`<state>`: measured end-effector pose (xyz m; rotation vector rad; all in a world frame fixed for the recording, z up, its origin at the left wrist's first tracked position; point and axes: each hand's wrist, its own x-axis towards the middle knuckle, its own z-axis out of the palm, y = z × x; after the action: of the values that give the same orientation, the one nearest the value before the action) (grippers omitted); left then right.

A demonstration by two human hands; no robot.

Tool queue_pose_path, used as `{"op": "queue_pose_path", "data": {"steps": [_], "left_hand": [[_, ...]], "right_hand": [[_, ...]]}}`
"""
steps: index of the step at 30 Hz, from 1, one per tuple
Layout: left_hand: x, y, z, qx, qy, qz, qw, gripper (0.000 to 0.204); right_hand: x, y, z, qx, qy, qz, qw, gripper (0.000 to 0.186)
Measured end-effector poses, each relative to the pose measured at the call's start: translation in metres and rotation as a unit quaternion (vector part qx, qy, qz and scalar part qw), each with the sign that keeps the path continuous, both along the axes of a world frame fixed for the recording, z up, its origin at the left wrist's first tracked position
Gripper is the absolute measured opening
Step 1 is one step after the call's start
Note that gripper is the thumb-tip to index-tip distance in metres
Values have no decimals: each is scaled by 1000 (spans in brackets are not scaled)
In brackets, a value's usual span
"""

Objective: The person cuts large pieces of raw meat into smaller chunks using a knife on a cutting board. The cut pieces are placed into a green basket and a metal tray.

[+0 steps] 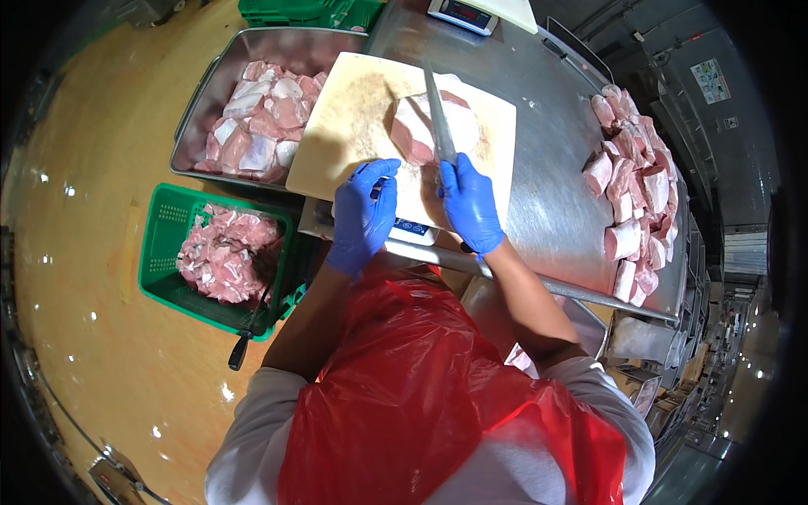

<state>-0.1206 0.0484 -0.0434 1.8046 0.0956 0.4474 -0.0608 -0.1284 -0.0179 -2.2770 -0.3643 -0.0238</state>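
Note:
In my right hand [471,202], gloved in blue, is a long knife [440,122]; its handle is hidden in the fist. The blade points away from me and lies across a pale pink block of meat [411,128]. I cannot tell whether the edge has entered the meat. This block rests on a cream cutting board [353,109]. My left hand [364,217], also blue-gloved, hovers at the board's near edge, apart from the meat. Its fingers are loosely bent, with a gap between them and nothing visible inside.
Left of the board stands a steel tub [198,126] of cut meat chunks. Nearer me, a green basket [156,269] holds trimmings, with a black-handled tool [240,352] at its rim. Meat pieces [640,181] pile on the steel table [555,160] at right. A scale [463,15] stands at the back.

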Motion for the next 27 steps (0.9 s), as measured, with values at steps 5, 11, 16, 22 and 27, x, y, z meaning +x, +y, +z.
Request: {"op": "queue_pose_path", "data": {"steps": [5,11,16,22,27], "left_hand": [[-4,19,3,-31,14,54,998,21],[0,42,-10,-94,-19,117,989,21],[12,52,-7,-82,-7,158,984,19],[39,-6,20,15,-112,36,993,28],[68,-23,14,55,-112,82,989,16]], "right_hand": [[8,31,24,-67,-38,-11,997,26],[-24,-19,3,-212,-31,50,975,22],[-61,-95,33,-365,43,112,923,16],[-52,-88,55,-224,-5,49,973,17],[-17,-21,27,-133,-47,-2,990,18]]}}
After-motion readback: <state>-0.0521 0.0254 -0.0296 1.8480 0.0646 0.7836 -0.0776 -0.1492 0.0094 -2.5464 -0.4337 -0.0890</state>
